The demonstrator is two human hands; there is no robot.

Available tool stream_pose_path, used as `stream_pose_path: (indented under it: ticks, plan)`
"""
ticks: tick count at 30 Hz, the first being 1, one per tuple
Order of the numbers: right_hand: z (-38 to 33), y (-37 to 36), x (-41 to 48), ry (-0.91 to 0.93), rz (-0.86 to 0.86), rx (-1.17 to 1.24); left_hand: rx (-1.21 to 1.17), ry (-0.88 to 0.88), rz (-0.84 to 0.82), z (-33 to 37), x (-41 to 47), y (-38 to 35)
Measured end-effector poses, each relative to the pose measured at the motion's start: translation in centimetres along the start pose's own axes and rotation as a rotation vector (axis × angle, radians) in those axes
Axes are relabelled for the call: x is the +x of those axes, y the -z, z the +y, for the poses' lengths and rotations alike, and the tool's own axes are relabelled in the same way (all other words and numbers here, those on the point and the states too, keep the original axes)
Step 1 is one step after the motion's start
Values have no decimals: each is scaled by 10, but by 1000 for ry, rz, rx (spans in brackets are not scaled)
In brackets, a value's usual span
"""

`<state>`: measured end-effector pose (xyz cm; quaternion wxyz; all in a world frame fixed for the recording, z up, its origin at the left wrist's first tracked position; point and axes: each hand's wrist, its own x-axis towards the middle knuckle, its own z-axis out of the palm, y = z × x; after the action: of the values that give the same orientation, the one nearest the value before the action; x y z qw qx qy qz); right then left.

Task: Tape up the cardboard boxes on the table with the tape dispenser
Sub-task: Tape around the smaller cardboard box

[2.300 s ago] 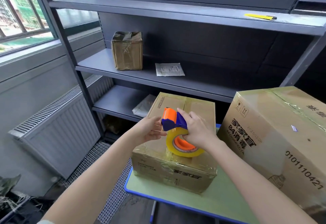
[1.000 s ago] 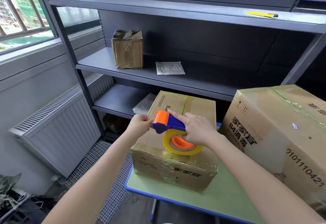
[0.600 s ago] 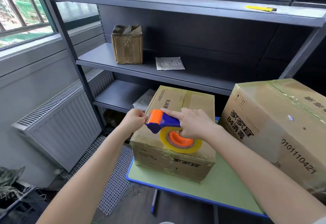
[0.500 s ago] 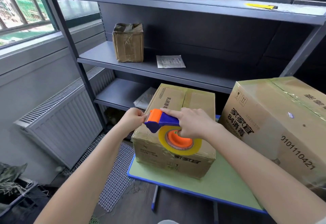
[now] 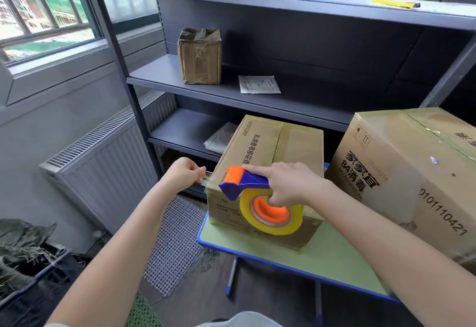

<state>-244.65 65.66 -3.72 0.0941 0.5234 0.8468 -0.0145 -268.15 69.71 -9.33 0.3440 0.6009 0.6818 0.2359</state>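
Looking down on a green worktop with a blue rim. A smaller cardboard box sits at its near left corner. A larger cardboard box stands just beside it on the right. Both are glossy with tape over their top seams.

Likely trouble: a strip of tape is stretched in the air off the left side of the smaller box, sticky and unsupported. If the pull slackens or the two hands twist out of line, it could fold onto itself, wrinkle, or land crooked on the cardboard. The smaller box sits close to the worktop's left edge with nothing pressing it down. A hard sideways tug could drag it towards that edge.

The left hand is left of the smaller box, level with its top edge. Its fingers are together, pinching the free end of the strip. The right hand reaches in from the right over the box's near top edge and holds the tape dispenser. Its index finger lies straight along the blue handle. The other fingers curl down, clamped at the orange hub of the yellow tape roll, which hangs in front of the box's near face.
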Motion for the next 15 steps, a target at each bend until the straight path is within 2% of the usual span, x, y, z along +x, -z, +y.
stream_pose_path:
  ticks: [9,15]
  plan:
    - [8,-2,-4,-29,-82,14,92,41,17,-26,21,1]
    - [13,-2,2,-27,-106,-65,143,36,33,-31,31,-18]
